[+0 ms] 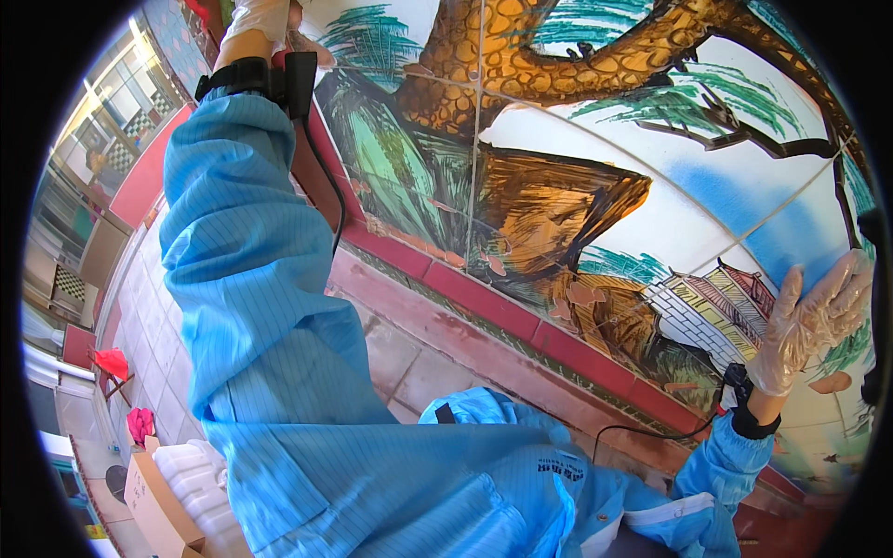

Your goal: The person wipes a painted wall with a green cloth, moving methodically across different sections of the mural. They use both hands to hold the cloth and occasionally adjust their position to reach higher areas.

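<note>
My right hand [809, 321], in a thin clear glove, lies by a painted tile mural [558, 200]. Its fingers are stretched out with the thumb apart, and nothing shows in it. My left hand [259, 19], gloved too, reaches up to the mural's upper left edge. The picture's top rim cuts it off, so its fingers and anything in them are hidden. The mural carries a brown tree trunk, green needles, rocks and a small walled building, with chipped patches low down. Dark bands with black cables circle both wrists, and a black box [299, 84] sits on the left one.
A dark red border [484, 302] and a stone ledge run along the mural's foot. Grey paving [409, 363] lies below. At the lower left are a cardboard box [158, 498], a white bundle [197, 484], a pink cloth [140, 425] and a red folding stool [112, 363].
</note>
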Available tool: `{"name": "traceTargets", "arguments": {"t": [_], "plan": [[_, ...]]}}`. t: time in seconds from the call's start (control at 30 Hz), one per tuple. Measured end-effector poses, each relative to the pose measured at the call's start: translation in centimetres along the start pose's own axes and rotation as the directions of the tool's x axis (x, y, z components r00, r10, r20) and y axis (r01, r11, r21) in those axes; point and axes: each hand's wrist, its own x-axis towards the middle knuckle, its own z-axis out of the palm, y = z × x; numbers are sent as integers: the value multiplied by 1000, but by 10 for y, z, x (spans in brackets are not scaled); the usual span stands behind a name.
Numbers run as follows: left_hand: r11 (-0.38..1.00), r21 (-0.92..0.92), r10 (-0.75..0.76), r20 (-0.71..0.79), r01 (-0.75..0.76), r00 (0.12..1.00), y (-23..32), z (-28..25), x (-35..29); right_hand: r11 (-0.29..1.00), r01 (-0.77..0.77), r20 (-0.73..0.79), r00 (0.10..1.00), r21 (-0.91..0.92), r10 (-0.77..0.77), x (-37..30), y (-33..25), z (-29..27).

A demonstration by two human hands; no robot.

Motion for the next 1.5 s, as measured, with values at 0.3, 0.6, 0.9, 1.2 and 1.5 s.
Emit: {"name": "traceTargets", "arguments": {"t": [0.3, 0.6, 0.9, 1.2, 1.5], "plan": [[999, -34, -17, -13, 16, 1000, 4, 10, -49, 1000, -8, -23, 1000, 11, 8, -2, -1, 0], [998, -56, -14, -36, 12, 999, 2, 13, -98, 1000, 22, -52, 998, 1, -22, -1, -1, 2], [996, -81, -44, -71, 38, 996, -6, 16, -144, 1000, 7, -51, 999, -2, -7, -4, 1, 5], [986, -126, -120, -85, 109, 989, 10, 10, -182, 1000, 2, -44, 999, -9, -3, -5, 2, 7], [939, -101, -330, 3, 328, 944, 8, 10, -241, 999, 37, -44, 998, -6, -38, -2, 1, 5]]}}
